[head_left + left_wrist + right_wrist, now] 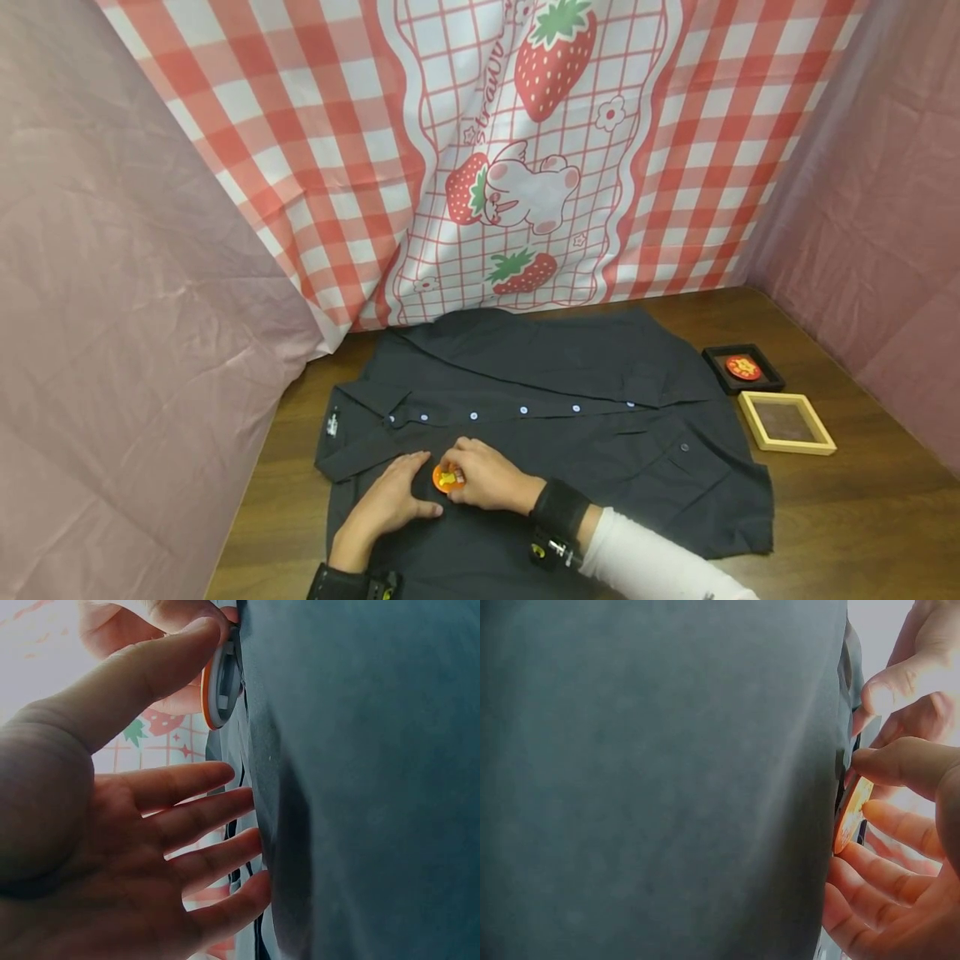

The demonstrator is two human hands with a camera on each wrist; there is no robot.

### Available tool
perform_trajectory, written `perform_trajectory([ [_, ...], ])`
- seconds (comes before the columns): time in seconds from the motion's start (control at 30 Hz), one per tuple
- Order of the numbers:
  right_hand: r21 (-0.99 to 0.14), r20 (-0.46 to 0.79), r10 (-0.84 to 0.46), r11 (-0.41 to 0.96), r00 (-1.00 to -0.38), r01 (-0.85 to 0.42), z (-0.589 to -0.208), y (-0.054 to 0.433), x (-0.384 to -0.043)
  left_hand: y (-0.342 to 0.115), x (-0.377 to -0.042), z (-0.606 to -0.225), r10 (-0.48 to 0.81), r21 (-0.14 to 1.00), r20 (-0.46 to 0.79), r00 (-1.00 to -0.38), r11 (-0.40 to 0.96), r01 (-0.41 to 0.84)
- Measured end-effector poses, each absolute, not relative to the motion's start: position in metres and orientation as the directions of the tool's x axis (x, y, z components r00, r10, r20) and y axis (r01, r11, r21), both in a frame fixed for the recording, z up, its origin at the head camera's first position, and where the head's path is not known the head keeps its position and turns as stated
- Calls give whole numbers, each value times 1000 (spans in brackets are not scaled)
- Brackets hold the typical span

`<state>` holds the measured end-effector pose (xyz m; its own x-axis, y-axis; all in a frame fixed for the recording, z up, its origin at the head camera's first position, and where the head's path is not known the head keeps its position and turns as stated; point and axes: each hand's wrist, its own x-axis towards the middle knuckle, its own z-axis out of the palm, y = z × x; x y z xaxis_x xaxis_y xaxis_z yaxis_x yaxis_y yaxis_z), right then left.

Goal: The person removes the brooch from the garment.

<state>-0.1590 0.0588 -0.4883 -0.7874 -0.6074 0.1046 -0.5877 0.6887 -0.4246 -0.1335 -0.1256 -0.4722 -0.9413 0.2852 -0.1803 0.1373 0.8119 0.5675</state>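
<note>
A dark button-up shirt [600,467] lies spread on the wooden table. Between the fingertips of the right hand [487,477] is a round orange badge [444,481] with a yellow picture, held low over the shirt front below the collar. In the left wrist view the pale back of the badge [223,690] shows, tilted on edge against the cloth. The left hand [393,497] rests on the shirt to the left of the badge, fingers extended and thumb spread. From the right wrist, the thumb and fingers of the right hand [907,885] surround the badge's rim.
At the table's right stand a black frame [715,360] holding a red-and-yellow badge [743,367] and a light yellow frame [787,448]. A red checked strawberry cloth [322,150] hangs behind. Pinkish drapes [150,292] flank both sides.
</note>
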Motion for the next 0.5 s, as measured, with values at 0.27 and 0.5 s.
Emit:
perform_trajectory([
  [0.27,-442,127,-623,661,-772,-606,-488,62,-158,-125,-135,-474,270,558,-188,-944,821,124],
  [0.5,-425,141,-639,650,-756,-630,-489,64,-159,-124,-134,-472,264,566,-190,-946,817,114],
])
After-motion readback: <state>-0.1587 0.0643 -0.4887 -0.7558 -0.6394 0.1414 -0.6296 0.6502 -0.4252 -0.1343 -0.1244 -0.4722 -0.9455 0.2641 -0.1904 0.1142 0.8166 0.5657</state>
